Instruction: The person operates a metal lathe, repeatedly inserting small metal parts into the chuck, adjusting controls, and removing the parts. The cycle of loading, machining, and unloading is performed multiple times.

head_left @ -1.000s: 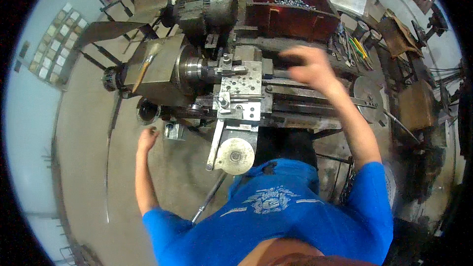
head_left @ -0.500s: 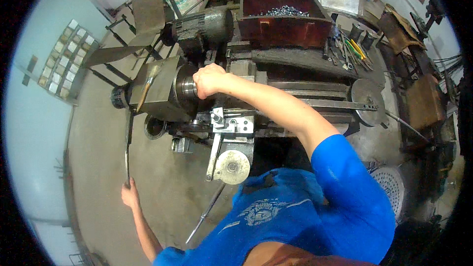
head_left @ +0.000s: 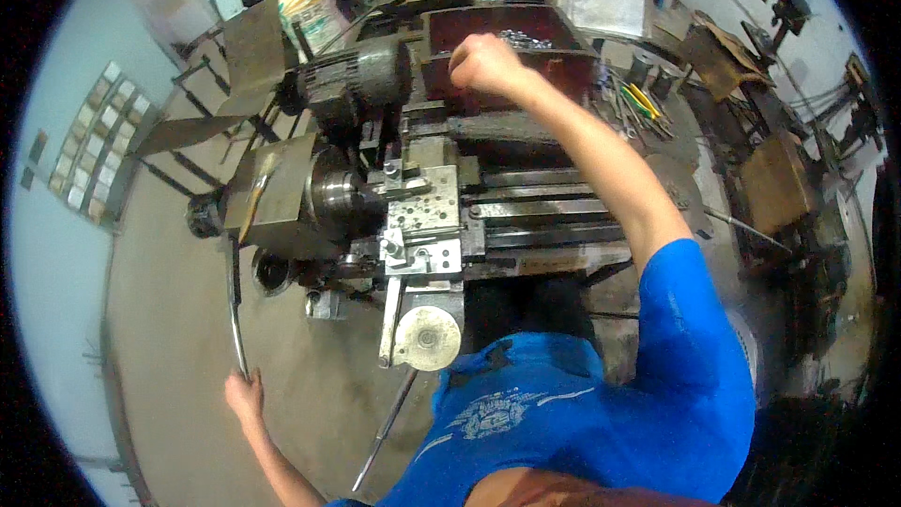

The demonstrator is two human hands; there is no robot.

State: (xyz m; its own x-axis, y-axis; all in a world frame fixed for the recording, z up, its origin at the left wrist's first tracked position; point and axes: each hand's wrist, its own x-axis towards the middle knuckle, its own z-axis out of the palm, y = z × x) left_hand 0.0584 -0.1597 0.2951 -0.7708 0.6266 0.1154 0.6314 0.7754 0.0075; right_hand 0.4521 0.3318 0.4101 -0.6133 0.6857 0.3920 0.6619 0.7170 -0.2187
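At the lower left, my left hand (head_left: 245, 394) is closed around the end of a long metal lever (head_left: 236, 305), which runs up to the lathe's headstock (head_left: 272, 192). My right hand (head_left: 483, 64) is up over the near side of a dark red metal bin (head_left: 554, 77), its fingers curled in. Whatever those fingers hold, if anything, is hidden. Small shiny metal parts (head_left: 527, 40) lie in the bin. Below the right hand are the round steel chuck (head_left: 333, 192) and the drilled tool slide (head_left: 427, 214), both untouched.
A brush (head_left: 255, 197) lies on the headstock cover. An electric motor (head_left: 355, 77) stands behind it. A pale round dial (head_left: 428, 338) and a slanting handle (head_left: 385, 432) stick out toward me. Spanners and yellow-handled tools (head_left: 643, 103) lie right of the bin.
My right hand has left the chuck and moved up and right to the bin. The left hand stays on the lever. The view has shifted slightly, and the tool slide is now uncovered.
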